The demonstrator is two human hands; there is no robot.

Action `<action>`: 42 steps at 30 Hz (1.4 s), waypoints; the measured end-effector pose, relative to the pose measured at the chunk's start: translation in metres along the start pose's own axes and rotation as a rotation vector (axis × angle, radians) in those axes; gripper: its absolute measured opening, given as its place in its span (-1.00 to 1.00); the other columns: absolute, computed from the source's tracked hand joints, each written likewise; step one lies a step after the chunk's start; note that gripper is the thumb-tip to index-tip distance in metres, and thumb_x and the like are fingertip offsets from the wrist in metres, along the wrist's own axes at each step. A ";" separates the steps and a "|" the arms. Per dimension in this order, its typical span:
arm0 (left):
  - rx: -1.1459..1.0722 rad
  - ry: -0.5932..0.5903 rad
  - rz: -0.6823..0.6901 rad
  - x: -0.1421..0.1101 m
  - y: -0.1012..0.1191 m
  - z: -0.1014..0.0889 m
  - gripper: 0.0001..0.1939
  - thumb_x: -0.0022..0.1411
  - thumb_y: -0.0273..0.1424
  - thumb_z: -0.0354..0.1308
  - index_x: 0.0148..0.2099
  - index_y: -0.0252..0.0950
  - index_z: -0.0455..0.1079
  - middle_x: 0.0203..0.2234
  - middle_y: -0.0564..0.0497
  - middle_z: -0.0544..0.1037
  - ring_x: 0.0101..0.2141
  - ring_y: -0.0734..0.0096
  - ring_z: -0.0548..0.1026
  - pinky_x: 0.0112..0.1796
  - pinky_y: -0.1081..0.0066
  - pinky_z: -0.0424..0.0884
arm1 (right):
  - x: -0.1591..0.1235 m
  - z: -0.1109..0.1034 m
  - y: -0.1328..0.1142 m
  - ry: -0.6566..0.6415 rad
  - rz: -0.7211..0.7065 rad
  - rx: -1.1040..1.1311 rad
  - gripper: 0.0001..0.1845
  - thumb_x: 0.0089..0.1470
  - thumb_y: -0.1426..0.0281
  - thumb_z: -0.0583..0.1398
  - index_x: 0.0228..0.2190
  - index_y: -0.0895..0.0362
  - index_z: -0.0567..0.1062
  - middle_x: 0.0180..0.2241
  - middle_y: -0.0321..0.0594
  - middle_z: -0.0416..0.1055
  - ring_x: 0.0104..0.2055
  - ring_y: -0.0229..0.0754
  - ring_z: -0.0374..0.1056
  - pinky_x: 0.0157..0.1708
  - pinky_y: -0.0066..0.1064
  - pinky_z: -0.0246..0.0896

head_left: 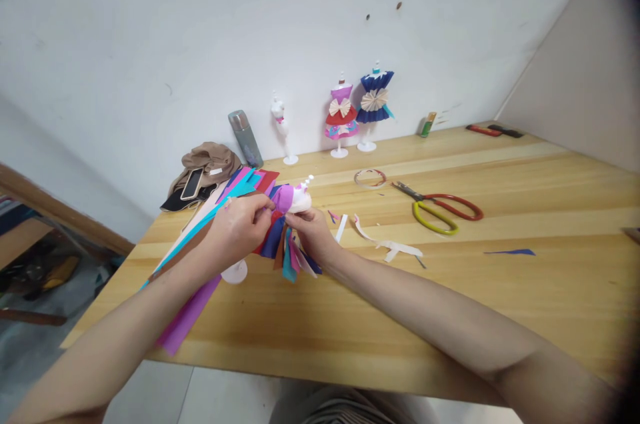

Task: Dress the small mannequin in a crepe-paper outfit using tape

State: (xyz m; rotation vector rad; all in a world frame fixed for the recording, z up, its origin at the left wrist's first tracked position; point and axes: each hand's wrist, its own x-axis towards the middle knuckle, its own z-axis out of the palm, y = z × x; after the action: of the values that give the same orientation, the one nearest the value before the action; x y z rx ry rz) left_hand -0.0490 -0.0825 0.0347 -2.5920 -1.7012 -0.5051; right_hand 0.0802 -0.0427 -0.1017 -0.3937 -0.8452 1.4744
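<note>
Mini dress form [301,200] tilted above tabletop [370,317]
Soft-looking strips [287,256] could crease; the likely light, stiff torso is better gripped. The purple wrap [284,199] is pinched by the left hand [239,225]; the right hand's [316,235] fingers are closed on the waist, tips partly hidden.
</note>
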 end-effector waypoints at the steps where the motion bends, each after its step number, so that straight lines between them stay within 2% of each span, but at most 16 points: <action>1: 0.029 0.004 0.008 -0.001 0.000 0.002 -0.75 0.29 -0.41 -0.02 -0.31 -0.28 0.48 -0.52 0.03 0.54 -0.50 0.41 0.39 -0.42 0.41 0.22 | 0.000 0.000 0.000 0.000 0.000 0.002 -0.64 -0.25 0.21 0.50 -0.34 0.07 0.70 -0.32 -0.23 0.65 -0.25 -0.06 0.51 -0.06 -0.18 0.33; 4: 0.207 0.010 0.070 -0.007 0.003 0.007 -0.73 0.34 -0.42 -0.06 -0.30 -0.29 0.46 -0.51 -0.02 0.55 -0.50 0.37 0.43 -0.45 0.39 0.18 | 0.001 -0.001 0.002 0.011 0.001 0.002 -0.66 -0.25 0.22 0.50 -0.36 0.07 0.70 -0.34 -0.24 0.65 -0.27 -0.07 0.51 -0.06 -0.19 0.33; 8: 0.485 -0.050 0.177 -0.017 0.009 0.014 -0.76 0.23 -0.59 -0.06 -0.29 -0.34 0.44 -0.48 -0.09 0.54 -0.54 0.32 0.44 -0.54 0.37 0.05 | 0.002 -0.002 0.002 0.020 0.001 0.006 -0.64 -0.24 0.21 0.50 -0.33 0.07 0.71 -0.32 -0.23 0.66 -0.26 -0.06 0.51 -0.03 -0.18 0.33; 10: 0.537 -0.071 0.180 -0.019 0.009 0.015 -0.74 0.20 -0.61 -0.06 -0.25 -0.36 0.46 -0.47 -0.11 0.54 -0.54 0.29 0.44 -0.56 0.35 0.02 | 0.002 -0.003 0.002 0.020 -0.001 0.009 -0.65 -0.24 0.21 0.50 -0.33 0.07 0.71 -0.31 -0.24 0.66 -0.25 -0.06 0.51 -0.03 -0.18 0.33; 12: 0.447 -0.058 0.147 -0.018 0.007 0.014 -0.72 0.26 -0.55 -0.07 -0.21 -0.35 0.49 -0.46 -0.11 0.56 -0.51 0.28 0.46 -0.54 0.36 0.09 | 0.002 -0.003 0.003 0.021 0.001 0.010 -0.66 -0.24 0.21 0.50 -0.34 0.06 0.71 -0.32 -0.24 0.66 -0.26 -0.06 0.51 -0.03 -0.18 0.32; 16: -0.008 -0.010 0.018 -0.008 0.000 0.006 -0.68 0.34 -0.33 -0.06 -0.12 -0.28 0.52 -0.43 -0.02 0.59 -0.44 0.32 0.47 -0.40 0.39 0.28 | 0.002 -0.004 0.004 0.021 0.004 0.012 -0.65 -0.24 0.21 0.50 -0.34 0.07 0.71 -0.32 -0.22 0.66 -0.26 -0.06 0.51 -0.03 -0.17 0.32; 18: -0.161 -0.041 -0.053 -0.002 -0.002 0.001 -0.67 0.31 -0.26 -0.04 -0.20 -0.29 0.52 -0.54 0.04 0.52 -0.49 0.37 0.40 -0.42 0.41 0.27 | 0.002 -0.004 0.004 0.020 0.003 0.015 -0.64 -0.25 0.21 0.51 -0.34 0.07 0.71 -0.31 -0.22 0.66 -0.26 -0.06 0.51 -0.03 -0.16 0.33; 21: -0.267 -0.070 -0.105 0.005 -0.003 -0.002 -0.70 0.22 -0.20 0.05 -0.28 -0.30 0.50 -0.65 0.12 0.36 -0.57 0.44 0.27 -0.51 0.44 0.16 | 0.002 -0.003 0.004 0.018 -0.003 0.020 -0.63 -0.24 0.21 0.51 -0.32 0.06 0.71 -0.30 -0.23 0.66 -0.25 -0.06 0.51 -0.01 -0.17 0.33; 25: -0.335 -0.047 -0.116 0.007 -0.007 0.003 -0.74 0.15 -0.21 0.13 -0.28 -0.28 0.49 -0.69 0.19 0.23 -0.62 0.50 0.17 -0.55 0.45 0.07 | 0.002 -0.003 0.004 0.009 -0.004 0.023 -0.65 -0.23 0.22 0.50 -0.32 0.06 0.71 -0.30 -0.23 0.67 -0.24 -0.07 0.51 -0.01 -0.18 0.33; 32: -0.265 0.002 -0.082 0.007 -0.006 0.004 -0.89 0.14 -0.32 0.15 -0.35 -0.25 0.38 -0.67 0.20 0.27 -0.60 0.50 0.21 -0.51 0.46 0.12 | 0.003 -0.005 0.007 0.012 0.001 0.013 -0.66 -0.24 0.23 0.50 -0.34 0.07 0.70 -0.33 -0.22 0.66 -0.25 -0.06 0.51 -0.03 -0.16 0.33; 38: -0.233 -0.008 -0.017 0.009 -0.008 0.004 -0.92 0.16 -0.37 0.14 -0.38 -0.24 0.32 -0.64 0.19 0.28 -0.59 0.49 0.22 -0.50 0.45 0.14 | 0.002 -0.004 0.006 0.009 -0.001 0.008 -0.68 -0.23 0.24 0.49 -0.35 0.06 0.70 -0.32 -0.23 0.66 -0.25 -0.06 0.51 -0.03 -0.17 0.32; 42: -0.266 -0.028 -0.042 0.012 -0.009 0.002 -0.88 0.15 -0.38 0.16 -0.40 -0.22 0.27 -0.66 0.21 0.24 -0.60 0.49 0.20 -0.52 0.46 0.12 | 0.002 -0.004 0.004 0.019 -0.002 0.000 -0.67 -0.23 0.24 0.49 -0.34 0.06 0.70 -0.32 -0.23 0.66 -0.25 -0.05 0.51 -0.02 -0.15 0.32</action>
State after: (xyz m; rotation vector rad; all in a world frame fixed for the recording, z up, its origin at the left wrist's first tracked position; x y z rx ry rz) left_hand -0.0520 -0.0678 0.0340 -2.7543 -1.8153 -0.7484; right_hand 0.0794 -0.0394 -0.1067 -0.4065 -0.8307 1.4670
